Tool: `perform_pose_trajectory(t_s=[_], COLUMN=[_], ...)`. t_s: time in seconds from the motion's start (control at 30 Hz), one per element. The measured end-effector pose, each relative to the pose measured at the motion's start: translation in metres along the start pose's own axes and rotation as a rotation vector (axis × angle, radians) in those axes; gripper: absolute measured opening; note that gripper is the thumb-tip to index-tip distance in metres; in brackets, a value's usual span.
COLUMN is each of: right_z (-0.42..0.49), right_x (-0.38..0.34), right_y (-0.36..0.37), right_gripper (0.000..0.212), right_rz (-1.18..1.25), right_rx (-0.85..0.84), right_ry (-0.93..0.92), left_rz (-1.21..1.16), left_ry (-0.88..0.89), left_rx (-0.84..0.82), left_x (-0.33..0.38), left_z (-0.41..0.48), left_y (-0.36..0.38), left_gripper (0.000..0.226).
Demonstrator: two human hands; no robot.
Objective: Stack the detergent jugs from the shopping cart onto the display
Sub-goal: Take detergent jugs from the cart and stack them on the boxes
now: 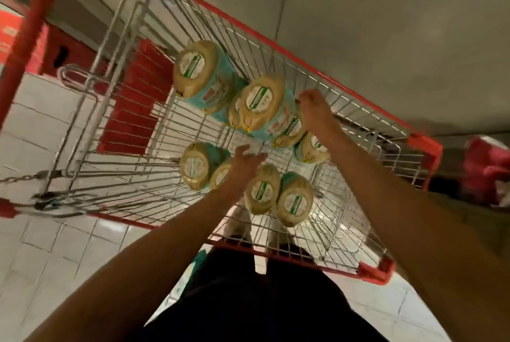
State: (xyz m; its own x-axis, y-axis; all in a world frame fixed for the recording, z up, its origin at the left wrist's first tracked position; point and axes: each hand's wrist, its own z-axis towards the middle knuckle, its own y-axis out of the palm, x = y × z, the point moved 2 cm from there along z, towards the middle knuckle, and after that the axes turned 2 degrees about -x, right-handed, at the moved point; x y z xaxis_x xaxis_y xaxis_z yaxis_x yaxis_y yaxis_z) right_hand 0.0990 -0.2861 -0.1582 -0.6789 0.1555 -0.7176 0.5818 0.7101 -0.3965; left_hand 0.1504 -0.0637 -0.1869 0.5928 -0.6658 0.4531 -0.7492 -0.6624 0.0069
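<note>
Several tan detergent jugs with turquoise labels lie in the wire shopping cart, their bases toward me. My right hand reaches deep into the cart. Its fingers curl against the right side of one raised jug, and the grip point itself is hidden. My left hand hovers with straight fingers over the nearer row, just above a jug beside another jug. Two more jugs lie side by side close to me. One jug sits at the cart's far left.
The cart has a red rim and a red corner bumper. Red crates stand on the tiled floor left of the cart. A grey surface runs beyond it. A red object sits at the right edge. My legs stand against the cart's near end.
</note>
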Motion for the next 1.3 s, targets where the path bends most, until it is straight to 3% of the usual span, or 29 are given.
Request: perform_pose_trajectory(t_s=[0.1, 0.3, 0.43, 0.57, 0.7, 0.77, 0.9, 1.03, 1.07, 1.17, 1.3], right_z=[0.032, 0.079, 0.082, 0.067, 0.03, 0.0, -0.062, -0.126, -0.139, -0.169, -0.212], right_x=[0.005, 0.016, 0.028, 0.026, 0.026, 0.032, 0.035, 0.035, 0.036, 0.043, 0.046], right_y=[0.013, 0.032, 0.028, 0.026, 0.012, 0.001, -0.017, -0.035, -0.038, -0.043, -0.05], right_gripper=[0.031, 0.043, 0.042, 0.048, 0.058, 0.06, 0.077, 0.108, 0.105, 0.068, 0.063], right_rz=[-0.02, -0.069, 0.048, 0.089, 0.051, 0.166, 0.221, 0.354, 0.432, 0.62, 0.689], right_rx=[-0.026, -0.234, -0.284, -0.327, -0.366, -0.345, -0.301, -0.16, -0.126, -0.028, 0.115], right_ry=[0.027, -0.02, -0.023, -0.016, -0.033, -0.057, -0.033, 0.017, 0.04, 0.098, 0.106], left_rz=[-0.059, -0.138, -0.179, -0.269, -0.351, -0.322, -0.242, -0.227, -0.208, -0.147, -0.084], left_ry=[0.125, 0.375, 0.354, 0.244, 0.265, 0.243, 0.232, 0.228, 0.228, 0.26, 0.255], left_rx=[0.044, 0.047, 0.062, 0.068, 0.001, -0.014, -0.105, -0.143, -0.148, -0.198, -0.301], left_x=[0.018, 0.04, 0.044, 0.042, 0.042, 0.044, 0.045, 0.045, 0.046, 0.049, 0.051], left_z=[0.027, 0.078, 0.086, 0.068, 0.029, 0.005, -0.043, -0.089, -0.098, -0.116, -0.13], left_y=[0.008, 0.006, 0.001, -0.004, -0.013, -0.017, -0.012, 0.01, 0.015, 0.024, 0.031], left_gripper=[0.085, 0.089, 0.094, 0.084, 0.07, 0.072, 0.047, 0.055, 0.056, 0.054, 0.047])
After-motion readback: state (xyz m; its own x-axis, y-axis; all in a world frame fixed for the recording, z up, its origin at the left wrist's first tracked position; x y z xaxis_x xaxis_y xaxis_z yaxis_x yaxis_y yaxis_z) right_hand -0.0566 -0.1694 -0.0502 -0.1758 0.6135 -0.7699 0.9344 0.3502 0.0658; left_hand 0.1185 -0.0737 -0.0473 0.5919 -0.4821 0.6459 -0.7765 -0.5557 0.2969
